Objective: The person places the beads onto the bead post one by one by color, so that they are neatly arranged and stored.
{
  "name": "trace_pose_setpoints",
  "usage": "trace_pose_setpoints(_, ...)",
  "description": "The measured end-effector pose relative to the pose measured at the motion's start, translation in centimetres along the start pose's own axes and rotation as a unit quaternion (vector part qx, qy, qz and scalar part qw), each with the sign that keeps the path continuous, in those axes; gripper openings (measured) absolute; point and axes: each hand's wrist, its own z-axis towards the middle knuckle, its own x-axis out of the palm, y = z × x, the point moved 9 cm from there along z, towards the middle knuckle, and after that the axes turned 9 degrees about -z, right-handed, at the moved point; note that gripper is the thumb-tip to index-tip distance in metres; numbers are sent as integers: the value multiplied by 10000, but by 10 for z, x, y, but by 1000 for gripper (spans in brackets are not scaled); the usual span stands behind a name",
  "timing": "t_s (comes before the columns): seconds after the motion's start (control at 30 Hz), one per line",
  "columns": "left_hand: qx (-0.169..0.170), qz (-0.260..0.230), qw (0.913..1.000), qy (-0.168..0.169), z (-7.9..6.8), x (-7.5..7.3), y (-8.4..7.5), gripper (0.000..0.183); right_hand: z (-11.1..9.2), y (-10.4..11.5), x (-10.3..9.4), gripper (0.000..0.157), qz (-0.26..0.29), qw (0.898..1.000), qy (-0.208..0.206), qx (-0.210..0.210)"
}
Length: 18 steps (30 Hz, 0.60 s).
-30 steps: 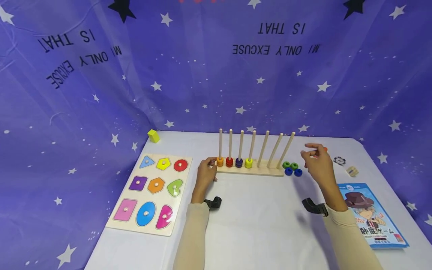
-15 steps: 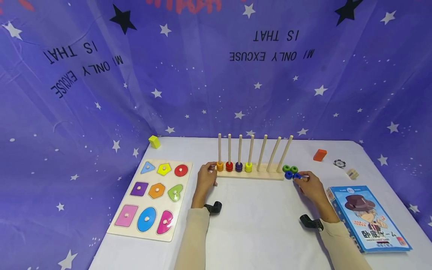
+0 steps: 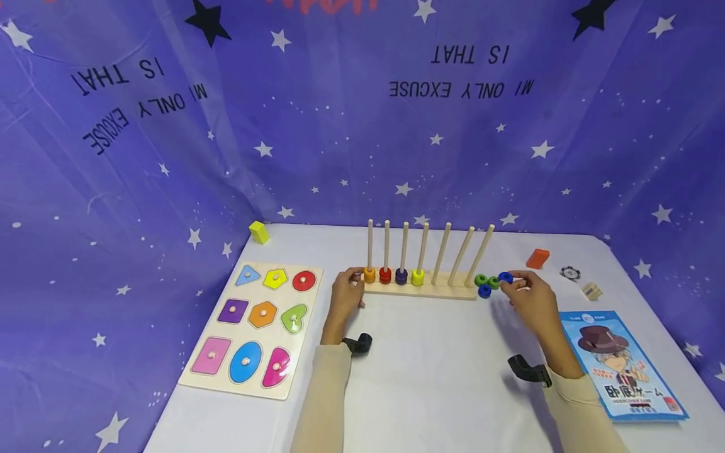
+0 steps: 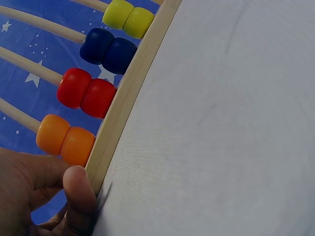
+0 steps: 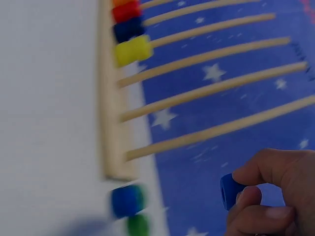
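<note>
A wooden peg stand (image 3: 447, 292) with a row of several upright pegs sits mid-table. Pairs of orange (image 4: 53, 133), red (image 4: 98, 97), dark blue (image 4: 119, 55) and yellow beads (image 4: 139, 22) sit low on its left pegs; the pegs at the right end are bare. My left hand (image 3: 347, 292) grips the left end of the base, thumb along the front edge. Between thumb and fingers, my right hand (image 3: 533, 304) pinches a blue bead (image 5: 230, 191), raised off the table just right of the stand. Two green beads (image 3: 481, 280) and another blue bead (image 3: 484, 291) lie below it.
To the left lies a shape puzzle board (image 3: 226, 385) with knobbed pieces, a yellow block (image 3: 258, 233) behind it. On the right are an orange block (image 3: 537, 258), a poker chip (image 3: 570, 273), a small wooden piece (image 3: 592, 290) and a blue game box (image 3: 634, 371).
My right hand came down to the loose beads, took one blue bead, and has lifted it up and slightly to the right. My left hand stays at the stand's end.
</note>
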Motion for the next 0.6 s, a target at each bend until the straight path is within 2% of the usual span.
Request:
trace_pose_setpoints(0.17, 2, 5, 10000, -17, 1, 0, -2, 32, 1, 59, -46, 48, 439, 9970, -504, -393)
trace_pose_setpoints(0.3, -11, -4, 10000, -16, 2, 0, -1, 33, 3, 105, -69, 46, 695, 9919, -679, -824)
trace_pose_setpoints(0.47, -13, 10, 10000, -69, 3, -2, 1, 33, 12, 153, -64, 41, 867, 9864, -202, -1385)
trace_pose_setpoints(0.6, -15, 16, 10000, 1, 0, 0, 0, 33, 19, 174, -48, 43, 654, 9855, 169, -1558)
